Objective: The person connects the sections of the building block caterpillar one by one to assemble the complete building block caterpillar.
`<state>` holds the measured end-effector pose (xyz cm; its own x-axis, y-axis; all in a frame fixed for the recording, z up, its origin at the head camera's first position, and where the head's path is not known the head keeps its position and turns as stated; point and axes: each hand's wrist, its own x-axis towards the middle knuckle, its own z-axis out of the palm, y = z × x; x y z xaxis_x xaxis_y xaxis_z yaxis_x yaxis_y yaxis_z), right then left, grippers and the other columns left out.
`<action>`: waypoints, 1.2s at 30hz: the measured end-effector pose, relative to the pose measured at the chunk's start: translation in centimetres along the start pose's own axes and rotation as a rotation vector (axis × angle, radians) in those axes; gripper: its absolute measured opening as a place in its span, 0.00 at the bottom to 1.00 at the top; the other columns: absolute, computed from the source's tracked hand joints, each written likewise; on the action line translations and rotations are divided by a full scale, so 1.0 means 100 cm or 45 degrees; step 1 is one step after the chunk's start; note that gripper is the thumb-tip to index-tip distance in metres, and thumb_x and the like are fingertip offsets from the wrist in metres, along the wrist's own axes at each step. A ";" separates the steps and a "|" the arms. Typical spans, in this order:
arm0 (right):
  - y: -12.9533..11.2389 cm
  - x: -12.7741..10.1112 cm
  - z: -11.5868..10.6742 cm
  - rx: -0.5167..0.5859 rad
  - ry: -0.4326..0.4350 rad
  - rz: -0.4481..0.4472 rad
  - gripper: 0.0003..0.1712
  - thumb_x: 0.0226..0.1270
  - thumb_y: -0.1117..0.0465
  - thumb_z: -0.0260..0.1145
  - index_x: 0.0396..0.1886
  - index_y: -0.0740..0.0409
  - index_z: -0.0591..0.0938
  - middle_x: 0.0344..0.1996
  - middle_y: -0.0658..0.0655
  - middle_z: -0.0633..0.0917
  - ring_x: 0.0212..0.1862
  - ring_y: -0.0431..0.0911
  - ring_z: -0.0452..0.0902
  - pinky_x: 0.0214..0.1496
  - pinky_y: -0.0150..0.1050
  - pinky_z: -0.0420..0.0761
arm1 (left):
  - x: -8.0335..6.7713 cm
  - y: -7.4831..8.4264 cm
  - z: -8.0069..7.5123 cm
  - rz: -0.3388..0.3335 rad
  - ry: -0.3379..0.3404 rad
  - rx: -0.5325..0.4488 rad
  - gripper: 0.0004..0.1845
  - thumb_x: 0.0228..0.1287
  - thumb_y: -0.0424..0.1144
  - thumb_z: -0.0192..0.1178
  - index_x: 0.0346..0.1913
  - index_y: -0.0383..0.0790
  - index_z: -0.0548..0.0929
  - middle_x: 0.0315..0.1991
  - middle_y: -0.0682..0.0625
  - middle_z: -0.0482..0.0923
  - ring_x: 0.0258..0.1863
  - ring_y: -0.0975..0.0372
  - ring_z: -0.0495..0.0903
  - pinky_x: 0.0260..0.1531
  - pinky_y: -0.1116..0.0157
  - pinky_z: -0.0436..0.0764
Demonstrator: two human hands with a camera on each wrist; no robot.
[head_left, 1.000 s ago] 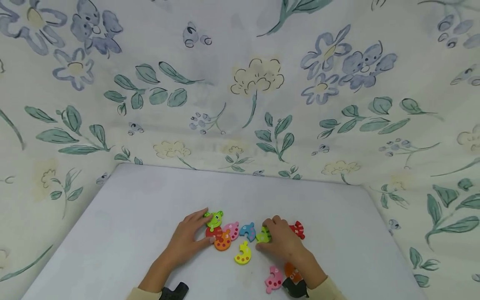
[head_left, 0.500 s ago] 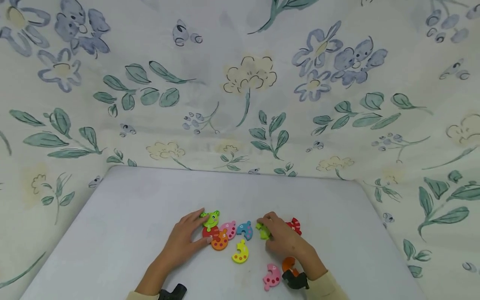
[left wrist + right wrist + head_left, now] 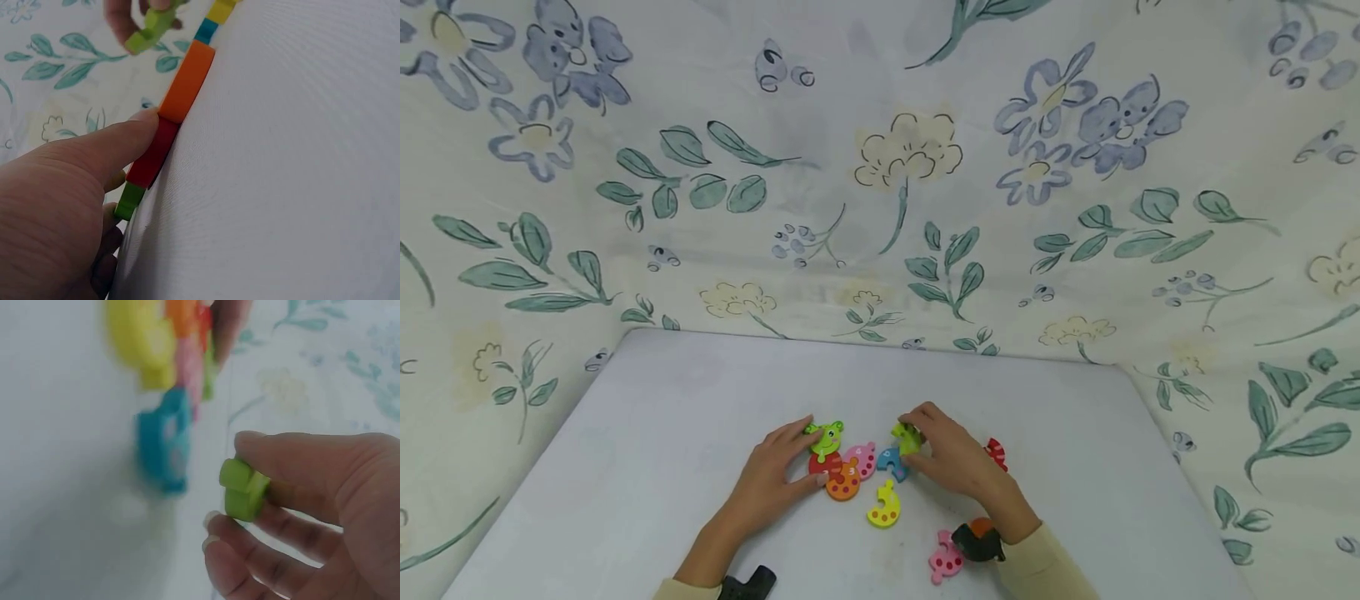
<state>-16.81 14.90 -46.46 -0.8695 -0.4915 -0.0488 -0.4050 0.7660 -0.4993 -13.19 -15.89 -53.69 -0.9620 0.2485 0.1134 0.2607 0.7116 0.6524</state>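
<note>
Slantwise aloft, the lime-green piece (image 3: 153,30)

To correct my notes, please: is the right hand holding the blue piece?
No, the right wrist view shows the right hand pinching a green piece, apart from the blue piece.

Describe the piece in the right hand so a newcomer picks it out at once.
On the white table, look for the right hand, near the blue piece. It pinches a small light green piece. Unlike its neighbours, that one is lifted clear; the other green piece has a face.
</note>
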 end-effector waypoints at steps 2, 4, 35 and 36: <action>-0.010 0.015 0.000 -0.021 -0.019 -0.034 0.32 0.68 0.56 0.77 0.69 0.55 0.78 0.60 0.52 0.78 0.55 0.45 0.78 0.61 0.44 0.83 | 0.000 -0.001 0.000 0.004 0.005 -0.007 0.37 0.60 0.50 0.78 0.73 0.50 0.78 0.79 0.50 0.65 0.78 0.48 0.61 0.71 0.35 0.63; -0.016 0.028 0.002 -0.066 -0.066 -0.057 0.32 0.68 0.56 0.77 0.70 0.54 0.78 0.61 0.52 0.78 0.58 0.46 0.78 0.64 0.45 0.81 | 0.000 -0.001 0.001 0.012 0.007 -0.019 0.37 0.60 0.50 0.77 0.73 0.50 0.78 0.79 0.50 0.64 0.78 0.49 0.61 0.71 0.35 0.63; -0.014 0.072 0.003 -0.021 -0.473 -0.098 0.25 0.66 0.56 0.78 0.63 0.44 0.85 0.49 0.48 0.79 0.43 0.42 0.77 0.48 0.34 0.83 | 0.000 -0.004 -0.003 0.016 -0.006 0.002 0.38 0.61 0.53 0.76 0.74 0.51 0.77 0.79 0.50 0.64 0.78 0.49 0.61 0.71 0.36 0.63; -0.014 0.071 0.004 -0.022 -0.479 -0.106 0.25 0.67 0.56 0.78 0.63 0.44 0.85 0.50 0.48 0.79 0.43 0.42 0.76 0.48 0.33 0.82 | -0.001 -0.004 -0.003 0.015 -0.011 0.003 0.38 0.61 0.53 0.76 0.74 0.51 0.77 0.79 0.50 0.64 0.78 0.49 0.61 0.72 0.36 0.63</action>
<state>-22.35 10.16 -46.41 -0.6704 -0.6676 -0.3239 -0.4773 0.7222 -0.5005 -13.25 -16.38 -53.70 -0.9582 0.2622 0.1144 0.2719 0.7100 0.6496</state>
